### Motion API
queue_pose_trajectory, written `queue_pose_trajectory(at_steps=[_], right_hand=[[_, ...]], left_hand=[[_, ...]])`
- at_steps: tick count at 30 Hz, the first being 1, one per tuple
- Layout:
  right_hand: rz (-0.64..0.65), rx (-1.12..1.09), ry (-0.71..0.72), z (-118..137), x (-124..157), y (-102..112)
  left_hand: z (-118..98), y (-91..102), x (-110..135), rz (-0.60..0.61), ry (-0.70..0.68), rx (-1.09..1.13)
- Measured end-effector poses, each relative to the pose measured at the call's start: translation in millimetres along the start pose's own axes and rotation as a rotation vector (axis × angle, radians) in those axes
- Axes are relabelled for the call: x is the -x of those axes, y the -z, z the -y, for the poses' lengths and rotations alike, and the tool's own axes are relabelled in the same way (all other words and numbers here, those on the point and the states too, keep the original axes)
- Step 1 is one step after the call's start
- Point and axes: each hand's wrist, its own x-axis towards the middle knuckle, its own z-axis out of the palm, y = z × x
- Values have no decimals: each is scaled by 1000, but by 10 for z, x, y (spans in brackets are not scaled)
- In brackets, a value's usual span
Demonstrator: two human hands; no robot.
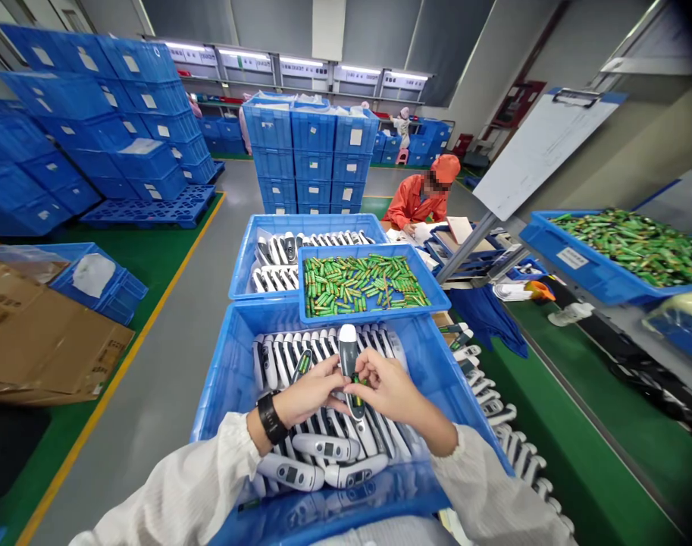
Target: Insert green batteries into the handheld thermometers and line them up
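Note:
My left hand [320, 390] is closed around a handheld thermometer [349, 350] with a white tip and a dark back, held upright over the bin. Its battery compartment is uncovered, and green batteries [356, 400] show in it. At that compartment, the fingers of my right hand [386, 385] pinch a green battery [355, 378], partly hidden by them. Below lies a blue bin [223, 379] packed with rows of white and dark thermometers [269, 362]. One thermometer [303, 365] left of my hands also shows green batteries. Several thermometers [326, 447] lie loose, screen up, near me.
A blue tray of green batteries [368, 284] rests across the bins just ahead. Another bin [237, 269] of thermometers stands behind. More thermometers [508, 413] line the right side. A clipboard [544, 155] and a second battery tray [601, 277] are at right. A co-worker [417, 201] sits beyond.

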Motion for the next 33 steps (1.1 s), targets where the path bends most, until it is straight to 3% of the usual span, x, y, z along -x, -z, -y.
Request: queue_pose_trajectory(at_steps=[7, 11, 18, 33], right_hand=[[-285, 80, 108, -102, 44, -242], [-343, 21, 138, -90, 78, -286], [-185, -324, 81, -224, 123, -263], [-62, -204, 167, -414, 203, -189]], left_hand=[[35, -22, -2, 21, 73, 156], [32, -32, 15, 32, 44, 140], [-26, 73, 10, 54, -63, 47], [136, -38, 13, -31, -126, -230]])
